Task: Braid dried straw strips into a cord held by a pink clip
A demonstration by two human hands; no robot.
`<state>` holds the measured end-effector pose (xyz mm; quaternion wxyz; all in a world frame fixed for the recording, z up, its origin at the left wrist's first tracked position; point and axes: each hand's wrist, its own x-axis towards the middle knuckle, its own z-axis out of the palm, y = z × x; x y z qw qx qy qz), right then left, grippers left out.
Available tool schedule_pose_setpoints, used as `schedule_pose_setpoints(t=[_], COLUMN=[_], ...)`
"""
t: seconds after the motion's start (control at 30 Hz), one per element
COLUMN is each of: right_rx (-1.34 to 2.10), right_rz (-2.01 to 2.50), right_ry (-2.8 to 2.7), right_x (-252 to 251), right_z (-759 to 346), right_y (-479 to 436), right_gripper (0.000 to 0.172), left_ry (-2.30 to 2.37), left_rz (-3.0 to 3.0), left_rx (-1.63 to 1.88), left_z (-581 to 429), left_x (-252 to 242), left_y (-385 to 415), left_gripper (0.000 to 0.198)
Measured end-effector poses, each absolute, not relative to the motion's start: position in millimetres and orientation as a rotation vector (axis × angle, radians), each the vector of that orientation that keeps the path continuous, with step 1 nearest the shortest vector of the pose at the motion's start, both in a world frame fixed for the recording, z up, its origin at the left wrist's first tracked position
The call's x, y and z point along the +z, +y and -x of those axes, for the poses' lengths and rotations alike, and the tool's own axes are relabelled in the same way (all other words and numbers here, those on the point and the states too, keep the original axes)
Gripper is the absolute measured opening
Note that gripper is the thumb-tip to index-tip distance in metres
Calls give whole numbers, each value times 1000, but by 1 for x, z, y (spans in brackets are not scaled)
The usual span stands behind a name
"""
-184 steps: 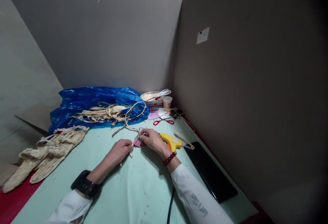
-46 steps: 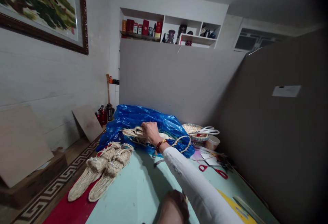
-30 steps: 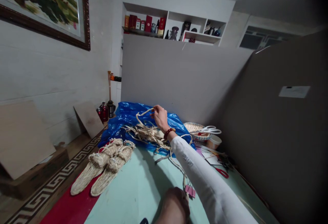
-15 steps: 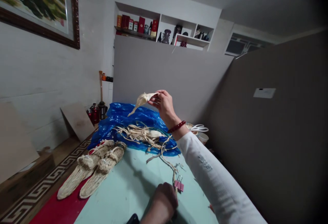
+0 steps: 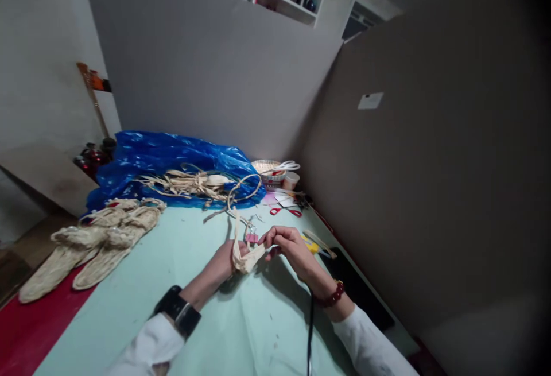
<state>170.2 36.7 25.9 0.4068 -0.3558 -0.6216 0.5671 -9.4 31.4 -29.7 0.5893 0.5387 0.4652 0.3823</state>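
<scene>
My right hand [image 5: 289, 245] pinches one end of a pale corn husk strip [image 5: 248, 262]. The strip crosses in front of my left hand [image 5: 224, 260], and one end rises in a loop beside it. My left fingers are closed around the lower end of a twisted corn husk cord [image 5: 236, 215], largely hidden by the strip. Just beyond the hands, a pink binder clip [image 5: 252, 238] sits on the cord. From there the cord runs away in a curl toward a pile of dry corn husks [image 5: 189, 182].
A blue plastic bag [image 5: 172, 149] lies under the husk pile. Woven sandals [image 5: 107, 249] lie at the left. Red-handled scissors [image 5: 286, 212], a basket [image 5: 269, 168] and a paper cup [image 5: 291, 181] are at the back right. Grey panels [image 5: 206, 66] stand behind the table.
My right hand has come down from above the blue bag with the husk strip, to beside my left hand. The view has tilted down and turned right.
</scene>
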Motion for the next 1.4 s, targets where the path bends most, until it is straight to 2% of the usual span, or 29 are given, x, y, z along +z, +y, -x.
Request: schedule_pose_setpoints(t=[0.23,0.33,0.37,0.5,0.6,0.73,0.97,1.13,1.4], right_rx=[836,625,624,754,871,981,465,443,327], right_rz=[1192,1207,1178,993,852,793,1181,1207,1384], right_ry=[-2011,-2262,-2337,-2582,-2602,-2462,-2358,-2359,-2176], right_x=[27,34,35,31,29,34,23,17,14], right_z=[-194,-196,-197,-198,-197,-197,-195,-195,-191], right_y=[34,25,22,16,16,18,28,30,33], right_gripper=[21,14,13,29,19,19,18,18,18], left_ry=[1196,1224,1230,1247,1261,1242,1197,1232,1112], left_rz=[-1296,-1315,-1330,-1397,-1380,-1308,-1149,-1133,-1155], left_rx=[806,779,775,777,765,751,797,822,772], left_z=[10,10,10,9,9,12,15,13,12], left_x=[-1,3,4,6,4,-1,-6,-5,-1], left_y=[20,17,17,17,18,20,24,24,22], left_gripper=[28,30,30,29,29,29,37,40,34])
